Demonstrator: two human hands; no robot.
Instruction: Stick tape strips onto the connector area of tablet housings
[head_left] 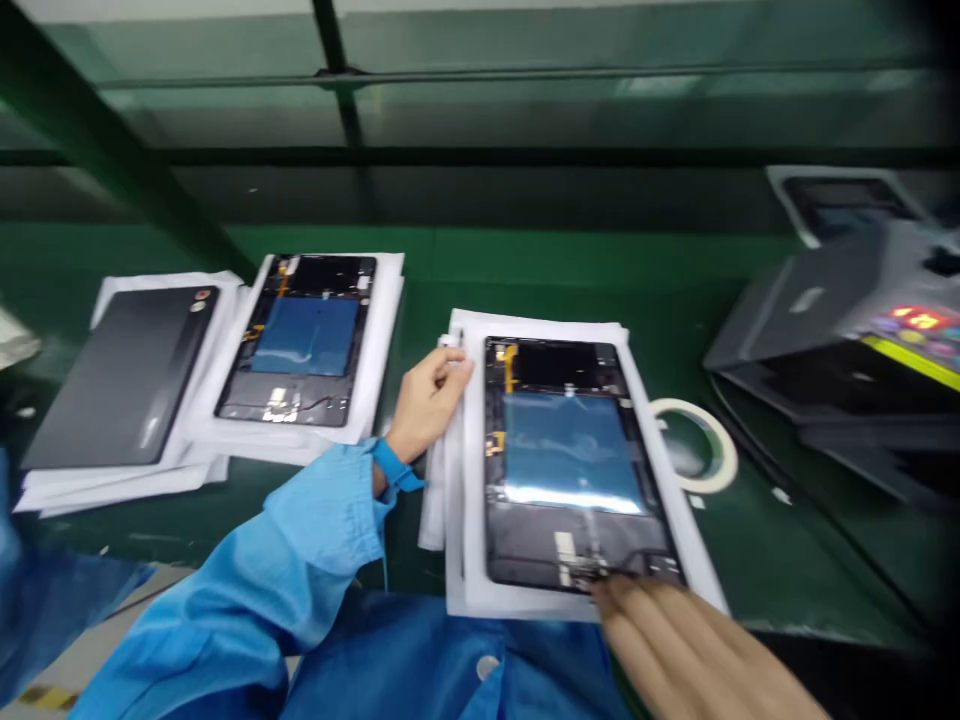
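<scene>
In the head view an opened tablet [570, 450] with a blue battery and exposed inner parts lies on a stack of white sheets [469, 590]. At the stack's left edge is my left hand [429, 402], its thumb and fingers drawn together; what they hold, if anything, is hidden. It wears a blue wrist strap [396, 466]. My right hand [667, 640], slightly blurred, reaches over the tablet's lower edge with its fingers stretched out side by side, the tips by a small connector area [581, 570].
Left of me, another opened tablet [304, 340] and a dark closed tablet [124, 375] rest on white sheets. A tape roll [721, 455] is right of my stack. Farther right stand a grey machine [802, 300] with lit red digits and a black cable [817, 510].
</scene>
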